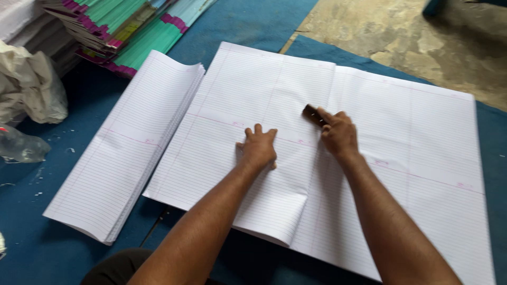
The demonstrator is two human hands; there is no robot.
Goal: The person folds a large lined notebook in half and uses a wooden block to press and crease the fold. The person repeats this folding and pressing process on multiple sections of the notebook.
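Nearest us, our left hand [258,149] lies open and flat on the folded ruled sheet [253,132], pinning it to the blue mat [63,248]. Just beside it, our right hand [338,134] is closed around a dark creasing block [313,114] pressed on the fold line. The paper looks thin, limp and easily creased, best held flat-palmed. Farther left lies a stack of folded sheets [127,153]; beyond it, coloured notebook covers [132,31].
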